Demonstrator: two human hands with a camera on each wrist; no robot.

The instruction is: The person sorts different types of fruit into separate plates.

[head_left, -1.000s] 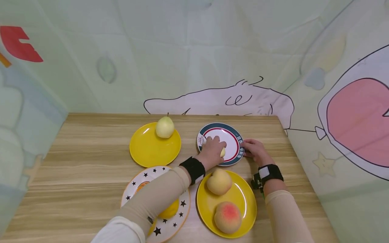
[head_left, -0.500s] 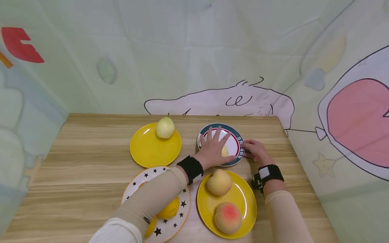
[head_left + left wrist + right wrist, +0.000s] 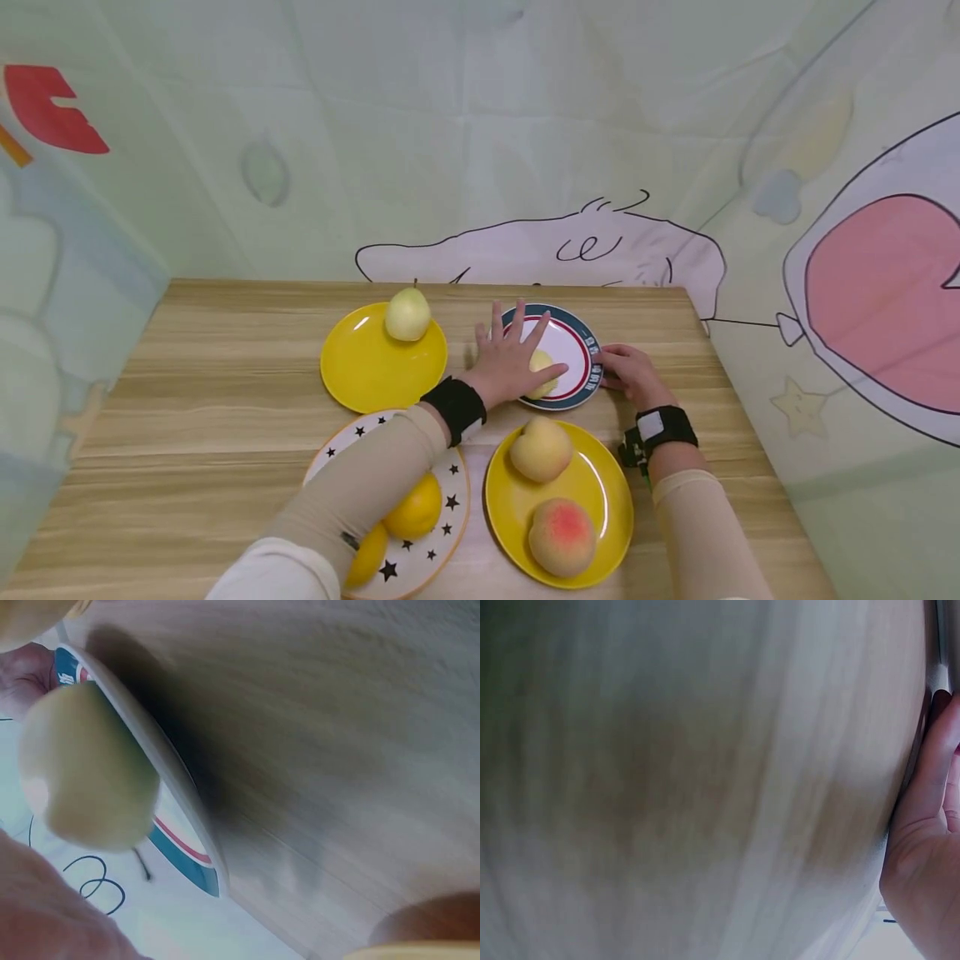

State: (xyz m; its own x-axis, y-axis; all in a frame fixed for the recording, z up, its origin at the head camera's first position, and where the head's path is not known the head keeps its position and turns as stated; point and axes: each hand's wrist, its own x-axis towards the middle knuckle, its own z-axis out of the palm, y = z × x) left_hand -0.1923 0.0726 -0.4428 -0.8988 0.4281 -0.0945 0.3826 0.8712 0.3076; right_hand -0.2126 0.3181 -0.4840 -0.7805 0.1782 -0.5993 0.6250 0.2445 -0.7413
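A pale pear (image 3: pixel 542 375) lies on the white plate with a blue-green rim (image 3: pixel 573 346); its stem shows in the left wrist view. My left hand (image 3: pixel 506 362) hovers over the left part of this plate, fingers spread and straight, beside and partly over the pear (image 3: pixel 90 769). Whether it still touches the pear is hard to tell. At the plate's right edge my right hand (image 3: pixel 633 373) pinches the rim between thumb and fingers. The right wrist view shows only part of that hand (image 3: pixel 930 802), low by the table.
A yellow plate (image 3: pixel 367 367) with another pear (image 3: pixel 407 315) stands at the back left. In front, a second yellow plate (image 3: pixel 615 508) bears two peaches (image 3: pixel 564 537). Under my left forearm is a star-patterned plate (image 3: pixel 450 521) with yellow-orange fruits (image 3: pixel 416 508). Cloth walls (image 3: pixel 465 167) border the table.
My left hand's fingers have gone from curled round the pear to spread, and the hand has shifted left, uncovering more of the pear. The right hand stays on the plate's rim.
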